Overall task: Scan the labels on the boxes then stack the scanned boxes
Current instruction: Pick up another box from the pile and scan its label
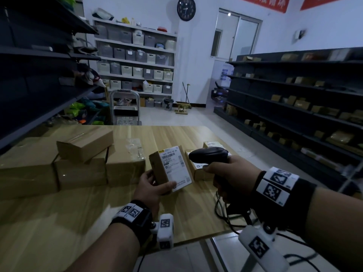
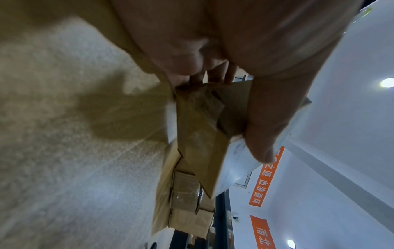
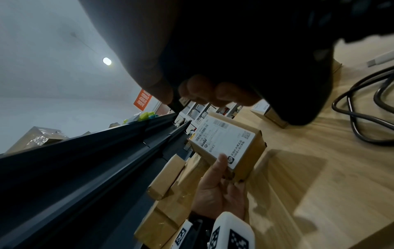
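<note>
Above the middle of the light wooden table (image 1: 78,222), the left hand (image 1: 151,185) grips a small brown cardboard box (image 1: 169,169), its white shipping label (image 1: 174,165) facing up. The right hand (image 1: 233,173) is wrapped round a black corded barcode scanner (image 1: 208,155), just beside the label. Larger brown cartons (image 1: 82,160) are stacked near the table's left edge.

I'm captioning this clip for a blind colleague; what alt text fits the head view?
A left hand holds a small brown cardboard box with a white shipping label while the right hand aims a black handheld barcode scanner at it, above a light wooden table with plain brown cardboard boxes stacked at left.
</note>
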A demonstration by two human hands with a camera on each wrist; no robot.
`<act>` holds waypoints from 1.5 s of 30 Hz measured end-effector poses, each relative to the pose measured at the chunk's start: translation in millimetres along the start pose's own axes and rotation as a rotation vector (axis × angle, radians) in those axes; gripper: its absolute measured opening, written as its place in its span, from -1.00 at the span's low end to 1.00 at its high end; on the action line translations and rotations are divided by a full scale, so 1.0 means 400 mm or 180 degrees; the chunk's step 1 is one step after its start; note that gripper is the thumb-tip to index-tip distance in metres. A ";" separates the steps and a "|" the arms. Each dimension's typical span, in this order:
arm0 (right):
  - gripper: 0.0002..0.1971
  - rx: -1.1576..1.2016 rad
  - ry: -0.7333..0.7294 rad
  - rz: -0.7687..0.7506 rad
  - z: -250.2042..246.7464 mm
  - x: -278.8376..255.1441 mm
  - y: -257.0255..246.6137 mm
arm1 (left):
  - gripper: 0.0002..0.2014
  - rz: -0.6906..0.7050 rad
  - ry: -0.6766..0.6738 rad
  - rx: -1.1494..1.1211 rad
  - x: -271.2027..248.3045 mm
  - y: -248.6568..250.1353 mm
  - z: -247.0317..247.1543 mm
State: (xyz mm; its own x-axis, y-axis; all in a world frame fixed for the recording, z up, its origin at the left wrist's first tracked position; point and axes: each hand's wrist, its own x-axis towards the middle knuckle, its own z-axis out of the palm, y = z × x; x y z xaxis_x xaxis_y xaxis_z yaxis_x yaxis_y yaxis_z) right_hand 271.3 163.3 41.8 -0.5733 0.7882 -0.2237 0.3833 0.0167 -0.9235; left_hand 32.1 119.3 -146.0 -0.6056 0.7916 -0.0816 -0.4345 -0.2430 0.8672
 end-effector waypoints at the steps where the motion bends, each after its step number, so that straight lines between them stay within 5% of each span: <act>1: -0.86 0.0061 0.0003 0.0004 0.001 -0.007 0.002 | 0.33 0.0004 -0.0002 0.0000 0.004 -0.003 -0.001; 3: -0.90 0.0205 -0.0026 0.0043 0.002 -0.017 0.007 | 0.43 0.0022 0.0006 -0.0015 0.009 -0.007 -0.002; 8: -0.92 0.0519 -0.0052 0.0120 -0.008 -0.036 0.023 | 0.14 0.0063 -0.0020 0.0105 0.006 -0.001 -0.001; 16: -0.86 0.0659 -0.0176 0.0086 -0.023 -0.057 0.024 | 0.12 0.0032 -0.0042 0.0191 0.012 -0.006 -0.008; 21: -0.61 0.0669 -0.0260 0.0130 -0.024 -0.058 0.026 | 0.23 0.0050 -0.0110 0.0241 0.009 -0.003 -0.007; 25: -0.93 0.0654 -0.0241 0.0122 -0.017 -0.062 0.023 | 0.44 0.0074 -0.0137 0.0462 0.004 -0.004 -0.007; 35: -0.72 0.0669 -0.0286 0.0117 -0.020 -0.049 0.023 | 0.41 -0.0039 -0.0068 0.0515 0.004 -0.004 -0.008; 41: -0.96 0.0723 -0.0269 0.0110 -0.023 -0.053 0.011 | 0.41 0.0081 -0.0123 0.0466 0.005 -0.003 -0.008; 45: -0.90 0.0711 -0.0258 0.0140 -0.023 -0.052 0.022 | 0.36 0.0166 -0.0075 0.0441 0.005 -0.004 -0.003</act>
State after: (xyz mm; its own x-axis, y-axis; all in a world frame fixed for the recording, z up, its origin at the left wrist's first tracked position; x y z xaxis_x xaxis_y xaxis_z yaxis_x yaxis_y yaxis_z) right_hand 293.3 152.5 41.3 -0.6192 0.7332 -0.2811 0.2447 -0.1600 -0.9563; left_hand 30.9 120.8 -148.1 -0.6083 0.7933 -0.0246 -0.3059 -0.2058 0.9296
